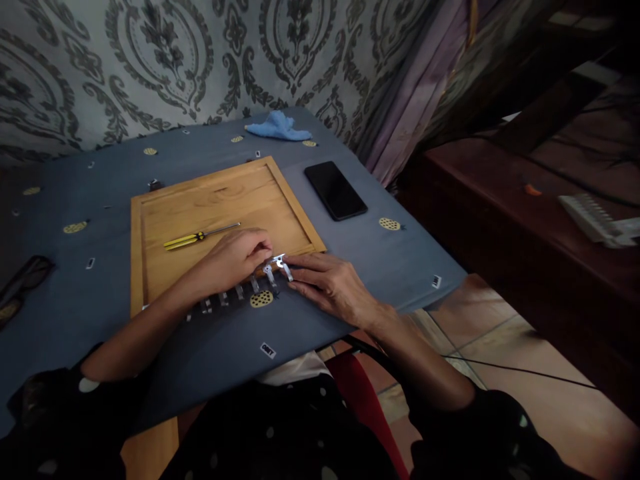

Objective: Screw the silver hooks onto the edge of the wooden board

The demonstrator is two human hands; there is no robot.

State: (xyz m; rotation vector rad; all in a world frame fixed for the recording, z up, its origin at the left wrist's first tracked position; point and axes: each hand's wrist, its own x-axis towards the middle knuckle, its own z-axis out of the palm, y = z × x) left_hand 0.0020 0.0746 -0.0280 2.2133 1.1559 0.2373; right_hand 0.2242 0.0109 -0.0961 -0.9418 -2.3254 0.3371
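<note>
A metal rack with several curved hooks [269, 275] lies along the near edge of a wooden framed board [225, 193]. My left hand [240, 257] rests over the board's near side, its fingers curled in beside the rack; whatever they pinch is too small to make out. At the rack's right end, my right hand [333, 283] holds the metal between thumb and fingers. On the board, beyond my left hand, lies a yellow and black screwdriver [193, 239] with its tip pointing right.
A black phone [335, 191] lies right of the board. Behind it is a blue cloth [280, 127]. Dark glasses [25, 283] rest at the table's left. A small dark object [155, 185] touches the board's far edge. The blue table [400, 267] ends at the right.
</note>
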